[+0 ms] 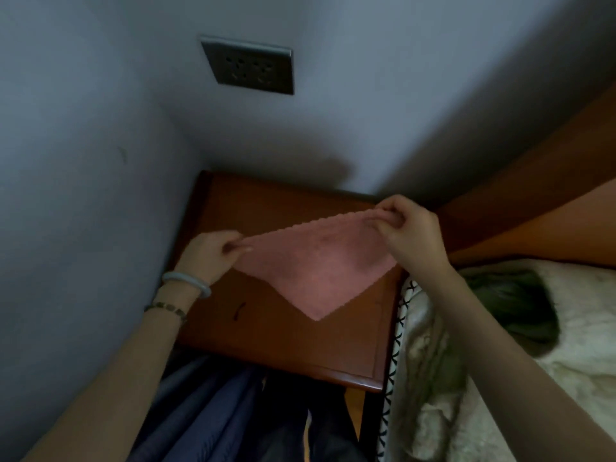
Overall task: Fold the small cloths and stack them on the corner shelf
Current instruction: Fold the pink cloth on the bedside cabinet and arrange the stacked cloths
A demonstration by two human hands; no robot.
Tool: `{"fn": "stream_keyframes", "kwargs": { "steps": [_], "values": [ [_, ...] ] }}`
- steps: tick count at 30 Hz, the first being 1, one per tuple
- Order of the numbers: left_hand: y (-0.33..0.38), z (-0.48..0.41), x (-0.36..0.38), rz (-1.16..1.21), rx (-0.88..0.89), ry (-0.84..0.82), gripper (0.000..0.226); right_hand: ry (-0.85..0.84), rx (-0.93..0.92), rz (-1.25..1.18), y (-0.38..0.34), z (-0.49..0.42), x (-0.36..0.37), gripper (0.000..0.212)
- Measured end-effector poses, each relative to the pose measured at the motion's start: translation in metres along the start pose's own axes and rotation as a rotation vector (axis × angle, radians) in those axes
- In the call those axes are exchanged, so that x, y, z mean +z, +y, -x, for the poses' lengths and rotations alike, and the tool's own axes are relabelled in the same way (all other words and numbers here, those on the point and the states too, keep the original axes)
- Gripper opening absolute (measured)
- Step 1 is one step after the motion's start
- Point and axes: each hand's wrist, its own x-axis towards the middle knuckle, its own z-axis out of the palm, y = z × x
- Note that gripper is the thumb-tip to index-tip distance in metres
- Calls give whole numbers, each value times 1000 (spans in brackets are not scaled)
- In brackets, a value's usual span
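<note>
While both hands, left hand (213, 250) and right hand (408, 230), pinch a small pink terry cloth (316, 261) by its corners, the brown wooden corner shelf (283, 345) holds no folded cloth yet.

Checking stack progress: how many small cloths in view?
1. A pink cloth, held stretched above the wooden shelf by the left hand and right hand. None lies on the shelf; others may be hidden.
</note>
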Motion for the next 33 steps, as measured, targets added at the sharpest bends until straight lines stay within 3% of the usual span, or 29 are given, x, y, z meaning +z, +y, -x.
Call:
{"fn": "stream_keyframes", "kwargs": {
  "steps": [6,11,16,19,26,30,33],
  "values": [
    [34,-8,-77,-11,71,393,19,189,-97,2,-19,-12,-28,18],
    [29,-6,-100,81,225,426,19,239,-84,-183,-27,-11,-31,23],
    [6,13,-77,107,155,183,31,66,-48,-121,-5,10,-11,21],
    [-26,21,-41,2,63,24,12,-136,73,-55,19,33,14,23],
    [-78,55,41,-58,-131,-383,10,-548,308,148,88,91,76,29],
    [-95,75,67,-85,-194,-671,4,-816,325,265,111,121,94,32],
    [-99,79,72,-42,-213,-637,6,-736,371,173,117,126,96,25]
  ]
}}
